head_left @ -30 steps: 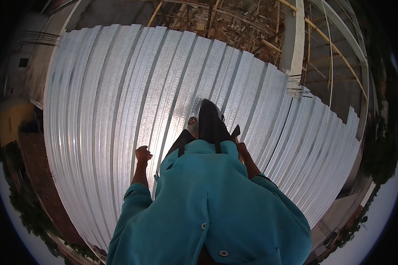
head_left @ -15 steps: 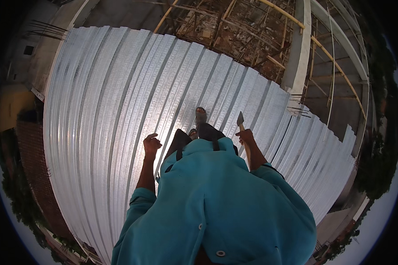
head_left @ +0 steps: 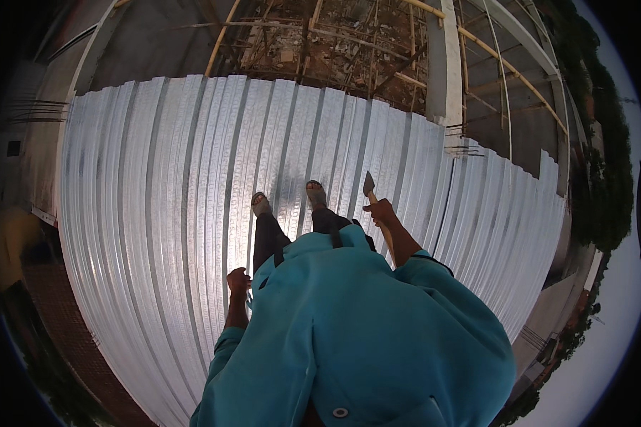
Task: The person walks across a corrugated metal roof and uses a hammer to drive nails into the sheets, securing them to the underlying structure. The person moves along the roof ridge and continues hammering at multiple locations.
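A floor of ribbed, silvery metal decking (head_left: pixel 157 213) spreads beneath the person, its ribs running toward a stepped far edge (the wide lens bows them outward). A dark seam (head_left: pixel 445 206) runs lengthwise through its right part. Directly on it stand the person's left foot (head_left: pixel 261 204) and right foot (head_left: pixel 317 196), set apart, in open-toed footwear.

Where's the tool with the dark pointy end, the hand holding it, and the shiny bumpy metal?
Tool (head_left: pixel 369 185), head view: on its dark pointed end.
Right hand (head_left: pixel 382 211), head view: on its back.
Ridged metal (head_left: pixel 260 142), head view: on a bare part.
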The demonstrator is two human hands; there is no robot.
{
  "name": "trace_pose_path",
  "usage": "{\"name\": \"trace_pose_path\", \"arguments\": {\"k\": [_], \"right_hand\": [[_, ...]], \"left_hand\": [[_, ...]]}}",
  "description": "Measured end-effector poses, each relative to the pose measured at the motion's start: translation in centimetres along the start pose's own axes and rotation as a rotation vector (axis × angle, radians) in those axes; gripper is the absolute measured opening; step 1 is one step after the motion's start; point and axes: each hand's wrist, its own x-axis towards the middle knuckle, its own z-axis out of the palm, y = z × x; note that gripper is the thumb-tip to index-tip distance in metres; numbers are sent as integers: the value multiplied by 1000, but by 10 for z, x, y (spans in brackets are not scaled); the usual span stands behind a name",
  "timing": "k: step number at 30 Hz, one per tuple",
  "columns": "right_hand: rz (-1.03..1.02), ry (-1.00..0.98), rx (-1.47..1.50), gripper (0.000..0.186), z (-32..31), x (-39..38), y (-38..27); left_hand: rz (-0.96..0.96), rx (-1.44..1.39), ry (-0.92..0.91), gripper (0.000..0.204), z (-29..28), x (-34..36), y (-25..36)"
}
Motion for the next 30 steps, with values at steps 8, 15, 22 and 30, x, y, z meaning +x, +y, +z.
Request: {"name": "trace_pose_path", "arguments": {"k": [8,15,22,30], "right_hand": [[-198,49,-161,49,76,-11,112],[148,129,82,44,90,-25,116],[64,25,36,43,43,22,97],[189,-51,279,29,-35,65,7]], "left_hand": [[97,82,-54,32,-52,94,141],[368,-1,-101,27,-35,143,283],[406,137,-190,31,89,95,313],[518,425,-271,22,170,30,292]]}}
